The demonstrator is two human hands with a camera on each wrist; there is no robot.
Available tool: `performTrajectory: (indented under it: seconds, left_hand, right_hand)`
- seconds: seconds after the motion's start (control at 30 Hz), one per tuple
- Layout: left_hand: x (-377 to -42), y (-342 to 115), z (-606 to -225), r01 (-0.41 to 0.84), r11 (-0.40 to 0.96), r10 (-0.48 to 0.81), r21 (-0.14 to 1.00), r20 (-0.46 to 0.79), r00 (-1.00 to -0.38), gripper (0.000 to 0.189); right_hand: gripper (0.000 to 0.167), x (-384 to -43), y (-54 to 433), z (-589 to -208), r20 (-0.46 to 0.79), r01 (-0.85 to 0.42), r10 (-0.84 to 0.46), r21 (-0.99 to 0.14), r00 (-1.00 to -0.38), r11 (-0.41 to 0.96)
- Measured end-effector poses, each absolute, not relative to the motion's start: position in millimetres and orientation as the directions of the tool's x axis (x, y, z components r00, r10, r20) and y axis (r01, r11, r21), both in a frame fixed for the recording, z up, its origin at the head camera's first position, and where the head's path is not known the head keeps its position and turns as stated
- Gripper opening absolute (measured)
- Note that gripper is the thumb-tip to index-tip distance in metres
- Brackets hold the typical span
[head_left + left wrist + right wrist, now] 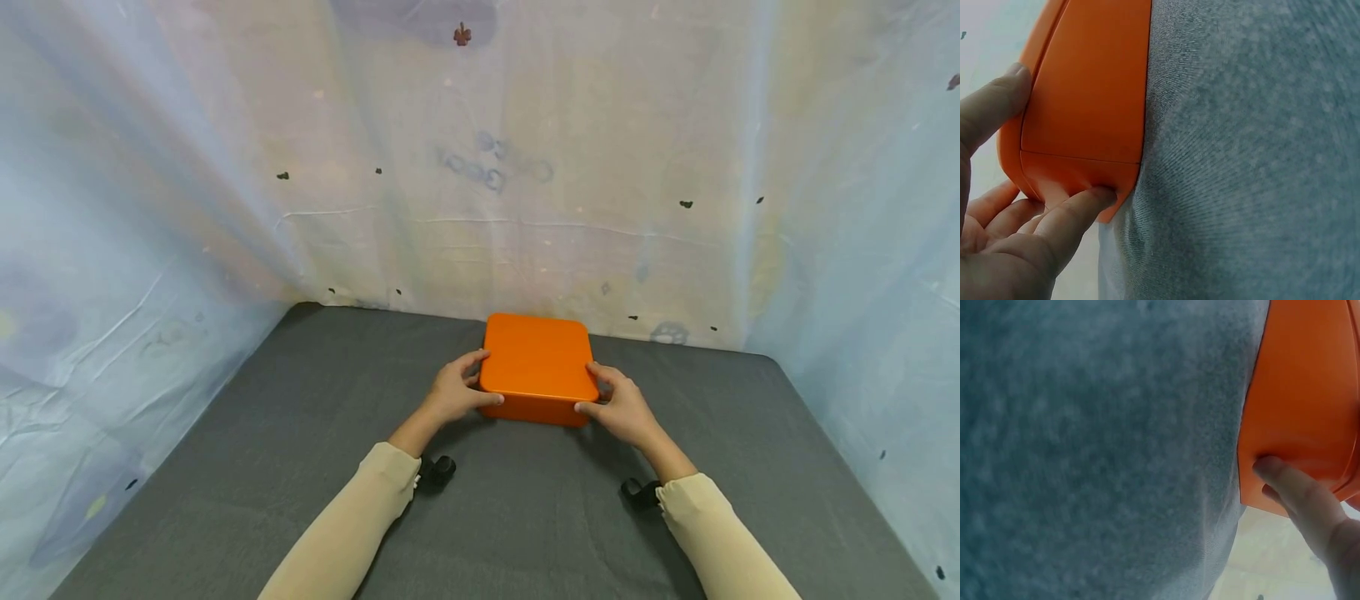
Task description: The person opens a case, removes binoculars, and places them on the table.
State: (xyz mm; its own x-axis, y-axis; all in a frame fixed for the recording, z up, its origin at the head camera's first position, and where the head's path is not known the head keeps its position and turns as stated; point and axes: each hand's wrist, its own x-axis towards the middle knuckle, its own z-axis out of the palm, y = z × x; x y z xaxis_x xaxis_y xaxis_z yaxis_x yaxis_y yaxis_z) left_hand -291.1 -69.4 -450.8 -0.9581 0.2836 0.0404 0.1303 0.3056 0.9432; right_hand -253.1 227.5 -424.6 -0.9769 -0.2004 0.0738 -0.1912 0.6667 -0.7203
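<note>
An orange lidded box (537, 358) with rounded corners sits on the dark grey cloth near its far edge. My left hand (453, 393) grips its left end, thumb at the front corner and fingers along the side. At the opposite end, my right hand (624, 412) holds the box in the same way, thumb on the front face. In the left wrist view the thumb lies by the lid seam while the fingertips press the end wall (1079, 172). The right wrist view shows fingers against the box's side (1300, 394), low down; part of that hand is out of frame.
Grey cloth (525, 517) covers the flat surface all around the box. A pale patterned curtain (525, 167) hangs right behind the box and along both sides. Black wrist cameras (437, 472) stick out below both wrists.
</note>
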Motion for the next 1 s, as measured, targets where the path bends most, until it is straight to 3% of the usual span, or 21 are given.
performTrajectory:
  seconds: [1.0]
  left_hand:
    - [-289.4, -65.6, -447.8, 0.115, 0.348, 0.252, 0.931, 0.025, -0.967, 0.087]
  right_hand:
    - [0.077, -253.2, 230.8, -421.2, 0.048, -0.169, -0.23, -0.821, -0.972, 0.545]
